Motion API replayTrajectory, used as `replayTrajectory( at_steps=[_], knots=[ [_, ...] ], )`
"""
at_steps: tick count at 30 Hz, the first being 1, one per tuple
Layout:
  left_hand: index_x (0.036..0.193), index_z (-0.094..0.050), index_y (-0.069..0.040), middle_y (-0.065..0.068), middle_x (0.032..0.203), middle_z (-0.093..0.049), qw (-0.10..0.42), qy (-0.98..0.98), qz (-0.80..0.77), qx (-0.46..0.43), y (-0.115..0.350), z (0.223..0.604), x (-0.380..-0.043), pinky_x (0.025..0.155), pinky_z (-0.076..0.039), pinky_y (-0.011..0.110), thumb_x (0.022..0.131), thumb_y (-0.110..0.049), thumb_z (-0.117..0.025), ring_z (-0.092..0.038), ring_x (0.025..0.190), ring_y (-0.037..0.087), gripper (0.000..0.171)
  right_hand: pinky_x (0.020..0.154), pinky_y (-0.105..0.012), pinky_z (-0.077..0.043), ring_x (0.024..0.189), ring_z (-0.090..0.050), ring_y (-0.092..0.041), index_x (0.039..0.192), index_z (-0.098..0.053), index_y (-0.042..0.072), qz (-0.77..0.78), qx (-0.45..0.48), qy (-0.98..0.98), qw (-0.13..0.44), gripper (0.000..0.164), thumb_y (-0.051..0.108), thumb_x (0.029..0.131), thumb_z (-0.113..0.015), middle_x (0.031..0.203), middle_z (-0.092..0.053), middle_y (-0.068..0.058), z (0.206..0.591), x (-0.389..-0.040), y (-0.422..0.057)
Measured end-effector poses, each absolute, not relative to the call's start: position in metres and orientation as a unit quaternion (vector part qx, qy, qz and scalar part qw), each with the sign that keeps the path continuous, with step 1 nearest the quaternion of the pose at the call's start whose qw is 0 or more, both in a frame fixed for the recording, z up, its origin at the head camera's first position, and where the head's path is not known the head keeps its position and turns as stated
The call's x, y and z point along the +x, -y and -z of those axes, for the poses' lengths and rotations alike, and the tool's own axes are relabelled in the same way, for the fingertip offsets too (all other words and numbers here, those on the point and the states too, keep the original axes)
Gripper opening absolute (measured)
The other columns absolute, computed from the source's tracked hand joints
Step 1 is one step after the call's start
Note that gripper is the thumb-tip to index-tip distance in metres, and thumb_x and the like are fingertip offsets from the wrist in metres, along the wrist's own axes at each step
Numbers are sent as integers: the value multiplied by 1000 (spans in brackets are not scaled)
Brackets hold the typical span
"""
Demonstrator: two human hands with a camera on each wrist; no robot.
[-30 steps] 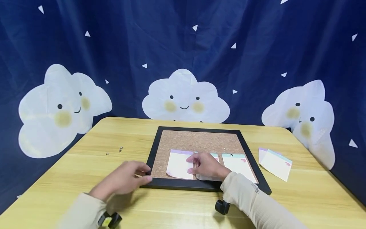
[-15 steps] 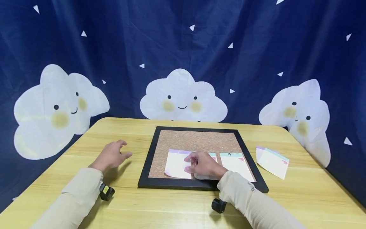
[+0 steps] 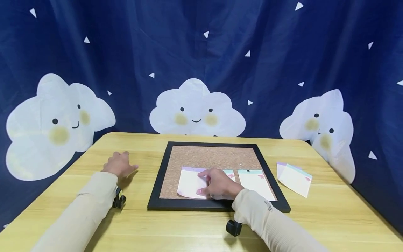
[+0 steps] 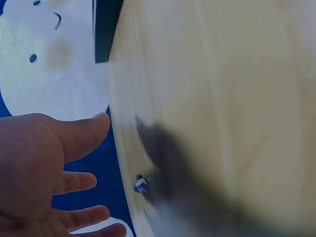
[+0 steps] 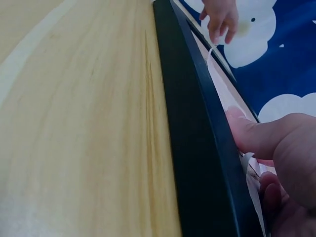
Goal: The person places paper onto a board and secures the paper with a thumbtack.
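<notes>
A black-framed cork board (image 3: 207,154) lies on the table. My right hand (image 3: 220,183) rests on a white note with a purple top strip (image 3: 190,183), thumb and index finger spread apart on its right part. In the right wrist view the thumb (image 5: 256,138) presses the paper just inside the frame. That hand partly covers a green-topped note (image 3: 231,173); another green-topped note (image 3: 256,183) sits farther right with a dark pin at its top. My left hand (image 3: 119,165) reaches over the table left of the board, fingers spread. Near it lies a small shiny pin (image 4: 140,184).
Two overlapping loose notes (image 3: 297,182) lie on the table to the right of the board. Behind the table's far edge hangs a blue curtain (image 3: 132,42) printed with clouds. Black wrist cameras (image 3: 234,227) sit under the sleeves.
My left hand has left the board's lower left corner and moved left and away across the table, over where the small pins lay. The right hand stays on the purple-topped note.
</notes>
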State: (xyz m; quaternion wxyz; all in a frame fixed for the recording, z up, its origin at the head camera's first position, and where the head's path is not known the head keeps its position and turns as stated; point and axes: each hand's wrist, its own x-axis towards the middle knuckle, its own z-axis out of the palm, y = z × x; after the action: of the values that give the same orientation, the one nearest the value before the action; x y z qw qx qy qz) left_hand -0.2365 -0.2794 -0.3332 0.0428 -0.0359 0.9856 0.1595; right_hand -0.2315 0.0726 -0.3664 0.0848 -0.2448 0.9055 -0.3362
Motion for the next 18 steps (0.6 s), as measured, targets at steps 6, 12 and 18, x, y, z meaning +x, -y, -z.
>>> replayTrajectory(
  at_steps=[6,12,18],
  knots=[
    [137,-35,18,45,133,-35,88,-984,-146,-44,285,334,-241,92,-40,66,95,-36,-59,-38,118,61,73,52,-25,-39,60,-43,-13,122,-68,5,349,-221,-905,105,56,21,72,-87,69,-56,-2,365,-230,-71],
    [133,-36,22,41,131,-43,112,-983,-145,-23,284,334,-242,97,-41,60,97,-29,-57,-41,120,56,66,53,-25,-39,60,-43,-13,122,-68,5,335,-236,-906,104,55,22,73,-86,69,-55,-1,365,-232,-73],
    [127,-45,18,41,124,-46,86,-987,-133,-34,285,335,-242,89,-44,62,93,-29,-60,-45,112,58,60,55,-24,-41,60,-44,-12,122,-68,6,326,-255,-905,96,53,24,75,-85,69,-56,1,365,-233,-74]
  ],
)
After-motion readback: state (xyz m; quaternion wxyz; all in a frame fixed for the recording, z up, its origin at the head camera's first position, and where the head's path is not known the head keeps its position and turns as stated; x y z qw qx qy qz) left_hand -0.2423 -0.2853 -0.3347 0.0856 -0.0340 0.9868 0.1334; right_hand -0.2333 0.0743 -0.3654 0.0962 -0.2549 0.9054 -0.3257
